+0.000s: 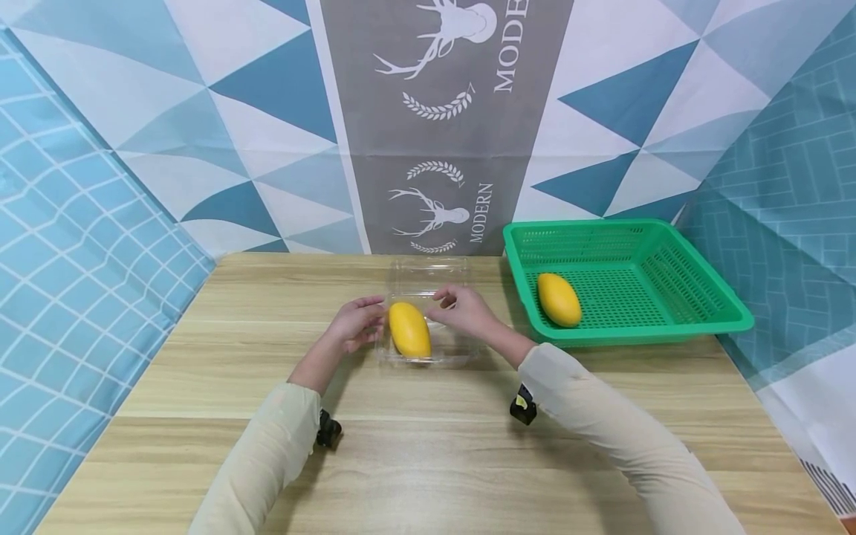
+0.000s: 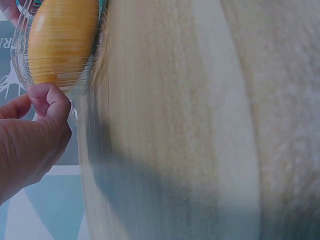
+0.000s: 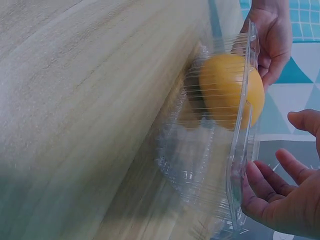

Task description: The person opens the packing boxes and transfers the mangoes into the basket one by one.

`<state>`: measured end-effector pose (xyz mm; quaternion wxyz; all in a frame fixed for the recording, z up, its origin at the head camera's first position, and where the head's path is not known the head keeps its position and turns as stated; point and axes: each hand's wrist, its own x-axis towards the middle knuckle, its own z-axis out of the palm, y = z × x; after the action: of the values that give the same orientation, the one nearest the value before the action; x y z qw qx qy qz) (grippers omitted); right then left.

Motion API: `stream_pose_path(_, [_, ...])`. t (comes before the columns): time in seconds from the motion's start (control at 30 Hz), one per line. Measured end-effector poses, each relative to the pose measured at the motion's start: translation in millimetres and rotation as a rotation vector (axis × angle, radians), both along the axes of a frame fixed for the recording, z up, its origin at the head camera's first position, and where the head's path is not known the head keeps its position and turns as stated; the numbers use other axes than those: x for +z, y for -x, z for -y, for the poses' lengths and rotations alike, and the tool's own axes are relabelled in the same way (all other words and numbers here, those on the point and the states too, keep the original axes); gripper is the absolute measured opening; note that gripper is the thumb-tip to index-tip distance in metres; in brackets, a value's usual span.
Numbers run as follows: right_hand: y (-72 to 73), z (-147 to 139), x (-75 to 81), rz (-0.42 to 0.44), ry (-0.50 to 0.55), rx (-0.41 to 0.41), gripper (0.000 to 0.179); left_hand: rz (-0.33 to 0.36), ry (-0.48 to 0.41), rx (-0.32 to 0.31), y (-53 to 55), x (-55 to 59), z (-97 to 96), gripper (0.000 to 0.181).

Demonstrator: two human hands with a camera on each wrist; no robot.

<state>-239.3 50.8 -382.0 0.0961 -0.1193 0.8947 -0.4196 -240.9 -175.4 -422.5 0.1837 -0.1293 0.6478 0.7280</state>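
Observation:
A yellow mango (image 1: 410, 329) lies in a clear plastic clamshell box (image 1: 455, 348), towards its left side. The box stands on the table with its lid (image 1: 431, 275) folded back towards the wall. My left hand (image 1: 359, 324) is at the box's left edge, and in the left wrist view its bent thumb and finger pinch the rim beside the mango. Over the right part of the box hovers my right hand (image 1: 463, 308), with loosely bent, spread fingers and nothing between them. Through the ribbed wall the mango (image 3: 227, 90) shows in the right wrist view.
A green plastic basket (image 1: 695, 331) stands at the back right, with another mango (image 1: 559, 300) in its left end. The wooden table (image 1: 428, 461) meets a patterned wall covering (image 1: 428, 134) behind the box. A blue grid-patterned sheet (image 1: 80, 245) borders the left side.

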Motion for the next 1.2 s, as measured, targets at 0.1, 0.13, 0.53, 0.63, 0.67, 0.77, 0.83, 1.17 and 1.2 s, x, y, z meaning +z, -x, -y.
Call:
stream_pose_path(0.1, [-0.2, 1, -1.6, -0.002, 0.006, -0.004, 0.041, -0.003, -0.002, -0.002, 0.2, -0.3, -0.5, 0.047])
stream_pose_path(0.13, [-0.4, 1, -2.1, -0.002, 0.011, -0.003, 0.04, -0.003, -0.003, -0.004, 0.3, -0.4, -0.7, 0.047])
stream_pose_path(0.53, [-1.2, 12, -7.0, 0.007, 0.024, -0.01, 0.037, -0.003, 0.004, -0.007, 1.2, 0.5, -1.6, 0.047])
stream_pose_path(0.63, [-1.6, 15, -9.0, 0.022, 0.025, -0.013, 0.038, -0.001, 0.009, -0.008, 1.1, 0.4, -0.9, 0.048])
stream_pose_path(0.67, [-1.7, 16, -9.7, 0.026, 0.026, -0.014, 0.039, 0.0, 0.009, -0.007, 1.0, 0.5, -0.7, 0.048])
stream_pose_path(0.77, [-2.5, 19, -11.4, 0.045, 0.014, -0.015, 0.045, 0.003, 0.011, -0.007, 0.3, 1.0, -0.1, 0.048])
stream_pose_path(0.83, [-2.7, 21, -13.1, 0.063, 0.008, -0.015, 0.049, 0.004, 0.011, -0.008, -0.2, 1.3, -0.1, 0.048])
stream_pose_path(1.17, [-2.1, 26, -18.7, 0.115, 0.014, -0.024, 0.054, 0.01, 0.023, -0.007, -0.1, 1.9, -0.7, 0.047])
stream_pose_path(1.2, [-2.1, 26, -19.2, 0.125, 0.016, -0.024, 0.054, 0.01, 0.02, -0.007, -0.2, 1.8, -0.5, 0.047])
